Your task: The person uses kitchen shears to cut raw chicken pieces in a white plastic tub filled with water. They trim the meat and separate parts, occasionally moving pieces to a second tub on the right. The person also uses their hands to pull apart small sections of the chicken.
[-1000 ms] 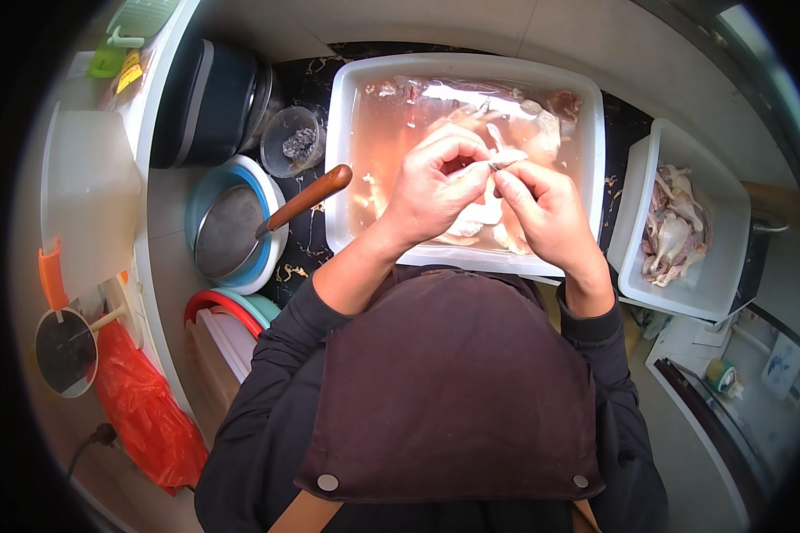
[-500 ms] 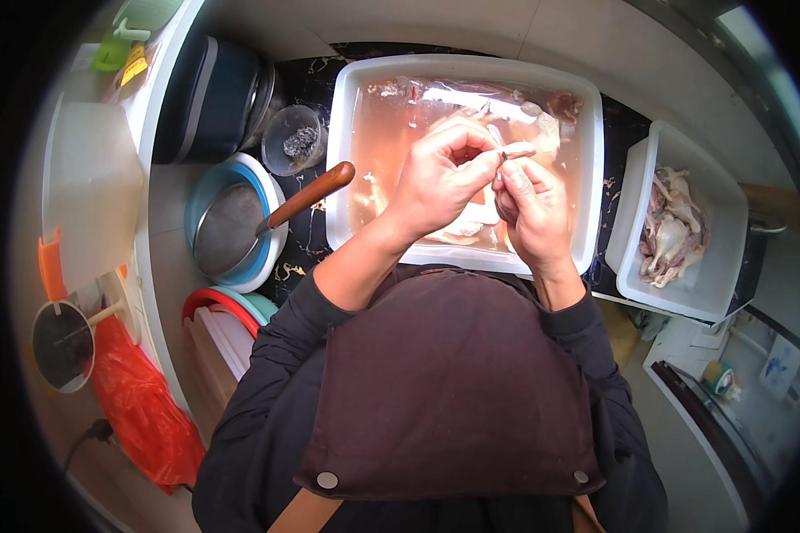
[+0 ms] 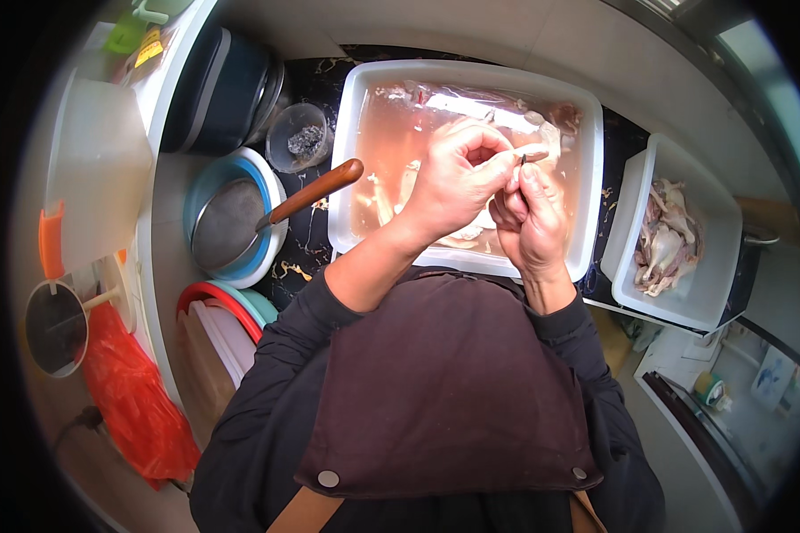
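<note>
Both my hands are raised over a white tub (image 3: 340, 191) of pinkish water with pale pieces of poultry (image 3: 462, 238) in it. My left hand (image 3: 460, 173) is closed in a pinch, with a small pale, elongated piece (image 3: 535, 149) sticking out past its fingertips. Thumb and fingers of my right hand (image 3: 535, 213) are pressed together right beside that piece. A thin dark bit (image 3: 524, 159) shows between the two hands' fingertips; what it is and what the right fingers grip cannot be made out.
On the right stands a white bin (image 3: 716, 258) with plucked birds (image 3: 667, 240). To the left, a wooden-handled strainer (image 3: 231, 226) rests on a blue basin (image 3: 271, 182), its handle (image 3: 316, 191) reaching toward the tub. A clear cup (image 3: 284, 133) stands behind it.
Both hands have shifted slightly right relative to the tub, still pinched together at the small piece. The view has tilted a little.
</note>
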A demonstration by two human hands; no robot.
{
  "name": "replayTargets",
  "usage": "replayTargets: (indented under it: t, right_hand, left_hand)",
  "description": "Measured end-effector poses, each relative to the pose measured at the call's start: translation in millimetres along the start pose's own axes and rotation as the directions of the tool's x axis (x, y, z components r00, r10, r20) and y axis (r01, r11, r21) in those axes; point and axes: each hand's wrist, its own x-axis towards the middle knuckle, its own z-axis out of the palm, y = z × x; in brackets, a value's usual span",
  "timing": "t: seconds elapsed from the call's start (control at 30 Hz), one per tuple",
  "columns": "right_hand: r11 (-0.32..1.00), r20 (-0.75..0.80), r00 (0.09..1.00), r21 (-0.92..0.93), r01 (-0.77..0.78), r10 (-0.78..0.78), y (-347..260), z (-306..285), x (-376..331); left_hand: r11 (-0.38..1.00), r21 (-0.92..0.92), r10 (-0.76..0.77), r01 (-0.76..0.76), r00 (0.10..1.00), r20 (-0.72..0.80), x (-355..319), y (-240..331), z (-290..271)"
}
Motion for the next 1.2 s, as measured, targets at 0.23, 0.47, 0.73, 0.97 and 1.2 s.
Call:
replayTargets:
  t: [0.23,0.47,0.73,0.97,1.2]
  right_hand:
    - [0.717,-0.173,0.905,-0.674,0.179,-0.389,0,6,3]
    - [0.585,-0.112,0.91,-0.796,0.159,-0.399,-21,2,5]
    - [0.268,0.063,0.924,-0.947,0.174,-0.378,-22,17,4]
    - [0.169,0.14,0.908,-0.961,0.221,-0.396,-20,9,7]
    - [0.22,0.056,0.871,-0.958,0.185,-0.487,-30,15,9]
  left_hand:
    - [0.929,0.362,0.071,-0.077,0.997,0.029,-1,-7,-7]
    - [0.983,0.174,0.07,-0.054,0.993,-0.091,1,-18,-5]
    - [0.998,0.039,-0.041,0.044,0.997,-0.072,-2,1,-3]
    - [0.984,0.172,0.046,-0.043,0.999,-0.016,-2,-2,-7]
    - [0.994,0.108,-0.01,0.015,0.999,-0.051,-4,-4,-11]
